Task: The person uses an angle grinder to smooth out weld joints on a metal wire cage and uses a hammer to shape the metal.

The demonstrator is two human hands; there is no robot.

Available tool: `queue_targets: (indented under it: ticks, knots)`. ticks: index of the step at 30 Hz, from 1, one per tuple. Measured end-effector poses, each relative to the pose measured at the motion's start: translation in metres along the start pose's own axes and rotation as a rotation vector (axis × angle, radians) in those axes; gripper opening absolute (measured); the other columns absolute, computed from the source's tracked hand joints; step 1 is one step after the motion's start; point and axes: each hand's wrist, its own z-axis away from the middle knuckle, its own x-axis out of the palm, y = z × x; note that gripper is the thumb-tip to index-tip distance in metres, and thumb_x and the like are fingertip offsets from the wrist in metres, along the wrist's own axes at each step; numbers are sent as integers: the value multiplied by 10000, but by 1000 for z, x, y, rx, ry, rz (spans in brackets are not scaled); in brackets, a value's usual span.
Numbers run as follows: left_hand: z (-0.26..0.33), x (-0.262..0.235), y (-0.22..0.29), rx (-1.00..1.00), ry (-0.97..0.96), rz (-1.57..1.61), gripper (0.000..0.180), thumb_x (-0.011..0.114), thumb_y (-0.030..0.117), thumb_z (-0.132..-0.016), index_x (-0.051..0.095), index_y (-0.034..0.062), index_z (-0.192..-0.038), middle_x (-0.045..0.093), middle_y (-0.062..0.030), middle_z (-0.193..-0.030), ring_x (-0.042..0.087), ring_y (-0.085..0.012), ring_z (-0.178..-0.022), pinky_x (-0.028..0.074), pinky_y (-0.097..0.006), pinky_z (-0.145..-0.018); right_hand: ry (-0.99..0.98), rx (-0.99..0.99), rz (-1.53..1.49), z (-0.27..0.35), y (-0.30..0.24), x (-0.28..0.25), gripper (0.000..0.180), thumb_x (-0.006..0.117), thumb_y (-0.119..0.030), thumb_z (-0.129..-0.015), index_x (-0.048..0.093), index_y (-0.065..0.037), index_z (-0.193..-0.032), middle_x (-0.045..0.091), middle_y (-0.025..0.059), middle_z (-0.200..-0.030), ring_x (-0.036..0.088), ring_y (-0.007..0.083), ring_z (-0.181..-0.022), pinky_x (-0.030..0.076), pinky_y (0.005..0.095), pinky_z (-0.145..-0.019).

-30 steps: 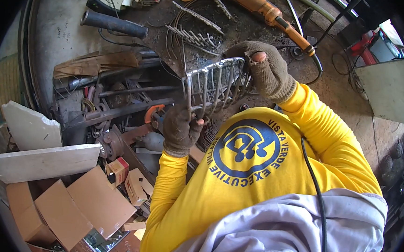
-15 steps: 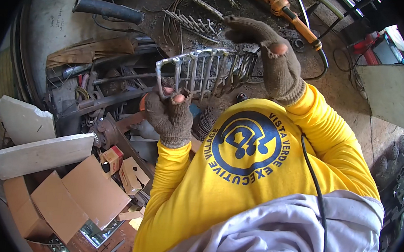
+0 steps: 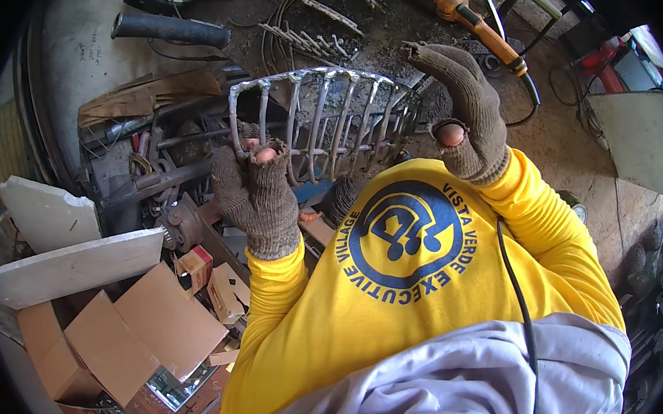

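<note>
A cage-like grille of welded metal bars point(image 3: 341, 119) hangs in front of me, its curved rim facing away. My left hand point(image 3: 256, 190), in a brown knitted glove with bare fingertips, is closed on the bars at the grille's left end. My right hand point(image 3: 472, 113), gloved the same way, is raised just beyond the grille's right end. Its fingers stretch out to the left and its thumb stands apart, with nothing visible between them. The grille's right end looks dark and blends into the clutter behind.
An orange power tool point(image 3: 456, 12) with a cord lies at the far right. Ridged metal rods point(image 3: 312, 42) and a dark tube point(image 3: 171, 30) lie at the back. Metal bars point(image 3: 164, 176) crowd the left, with white boards point(image 3: 74, 262) and an opened cardboard box point(image 3: 159, 314) nearer me.
My left hand has moved left and nearer me, and the grille has turned to show more of its bars. My right hand has shifted slightly right and nearer me.
</note>
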Motion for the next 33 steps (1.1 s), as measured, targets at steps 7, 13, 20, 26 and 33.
queue_targets:
  ticks: [7, 13, 20, 26, 33]
  knots:
    - [-10, -6, -14, 4, 35, 138, 429, 807, 388, -847, 639, 26, -1004, 674, -66, -939, 652, -195, -881, 511, -322, -785, 6, 61, -8, 10, 10, 0, 757, 530, -635, -926, 592, 21, -1298, 612, 217, -1239, 625, 369, -1119, 481, 413, -964]
    - [-15, -11, -16, 54, 48, 61, 425, 773, 396, -880, 640, 24, -1035, 669, -71, -972, 635, -194, -912, 487, -325, -807, 22, 89, -12, 17, 15, -1, 732, 544, -615, -925, 592, 11, -1302, 622, 215, -1220, 628, 381, -1121, 477, 412, -965]
    - [-15, -9, -13, 63, 32, 60, 472, 763, 453, -872, 639, 21, -1018, 662, -71, -955, 627, -193, -873, 480, -331, -785, -41, 187, -10, 16, 4, -4, 865, 460, -716, -920, 574, 54, -1296, 615, 233, -1252, 595, 367, -1185, 435, 424, -1032]
    - [-15, -10, -11, 132, 23, -86, 510, 776, 479, -849, 637, 15, -1008, 670, -58, -889, 649, -204, -810, 495, -320, -696, -8, 135, -4, 17, 5, -5, 754, 573, -643, -892, 610, -7, -1293, 626, 219, -1203, 635, 389, -1100, 489, 429, -949]
    - [-10, -9, -9, 88, -28, 5, 448, 810, 402, -836, 632, 17, -984, 676, -61, -886, 657, -190, -792, 520, -307, -715, -53, 11, 18, 11, 0, -9, 795, 556, -676, -886, 615, 11, -1282, 615, 230, -1232, 621, 384, -1118, 480, 433, -964]
